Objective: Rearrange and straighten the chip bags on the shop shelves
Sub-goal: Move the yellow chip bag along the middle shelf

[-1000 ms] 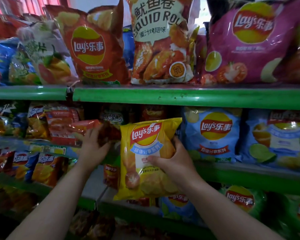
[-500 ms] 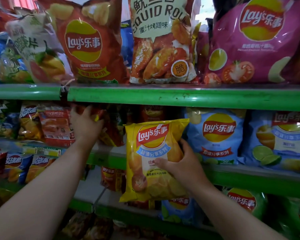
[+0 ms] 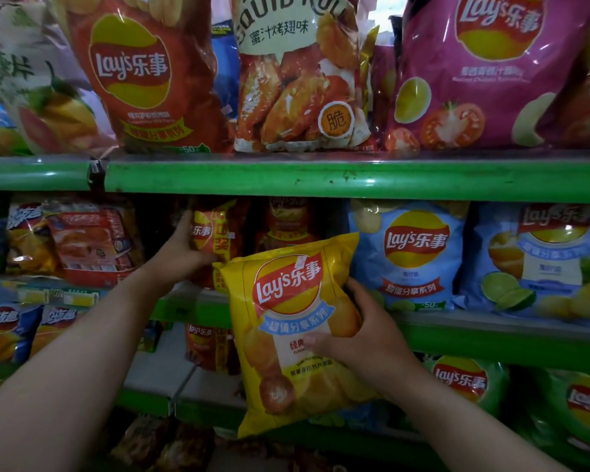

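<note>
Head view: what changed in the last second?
The left hand rose a little along the middle shelf and closed on the red Lay's bag, which it now grips by its left edge, roughly upright. The right hand still grips the yellow Lay's bag in front of the shelf. The other shelved bags look unchanged.

Dim shop light, bright only at the top.
Daylight shows behind the top row; glare streaks the pink bag (image 3: 491,80) and spots the green shelf rail (image 3: 355,181). The yellow bag (image 3: 286,318) is evenly lit, the red bag (image 3: 217,233) sunk in shadow under the shelf. Rails bow at the edges; the left side and bottom are soft and murky.
</note>
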Demonstrator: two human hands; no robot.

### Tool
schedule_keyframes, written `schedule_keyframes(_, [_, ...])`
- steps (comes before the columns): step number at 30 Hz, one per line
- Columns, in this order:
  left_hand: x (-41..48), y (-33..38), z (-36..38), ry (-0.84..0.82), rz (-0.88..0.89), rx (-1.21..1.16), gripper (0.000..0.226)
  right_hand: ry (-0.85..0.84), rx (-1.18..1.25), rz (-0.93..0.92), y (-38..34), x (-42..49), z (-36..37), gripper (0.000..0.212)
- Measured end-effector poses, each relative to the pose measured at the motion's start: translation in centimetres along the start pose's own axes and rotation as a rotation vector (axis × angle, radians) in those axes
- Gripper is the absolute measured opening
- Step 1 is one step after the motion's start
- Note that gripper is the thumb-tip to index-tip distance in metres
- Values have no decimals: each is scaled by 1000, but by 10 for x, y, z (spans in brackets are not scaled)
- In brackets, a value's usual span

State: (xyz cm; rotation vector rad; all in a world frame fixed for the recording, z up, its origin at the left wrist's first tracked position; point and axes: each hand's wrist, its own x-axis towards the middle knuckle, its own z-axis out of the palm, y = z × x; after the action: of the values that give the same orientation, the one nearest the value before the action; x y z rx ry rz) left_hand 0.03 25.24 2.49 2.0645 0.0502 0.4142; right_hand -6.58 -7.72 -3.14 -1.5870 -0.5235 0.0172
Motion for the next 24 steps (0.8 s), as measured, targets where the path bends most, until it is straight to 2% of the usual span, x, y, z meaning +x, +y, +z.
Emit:
schedule_keyframes(3, [0,-11,14,88,32,28,117,-15,15,27,1,-5,-7,92])
schedule_keyframes(9, [8,6,67,198,163,93,110,-19,55,24,3,-18,-24,86])
schedule_keyframes(13, [14,17,105,342,154,102,104,26,62,24,2,-25,-40,84])
schedule_keyframes(19, [24,22,126,314,82,159,100,24,80,-7,5,-31,-56,77])
schedule_keyframes(24, [25,16,118,292,31,113,119,38,74,-5,10,-34,-56,77])
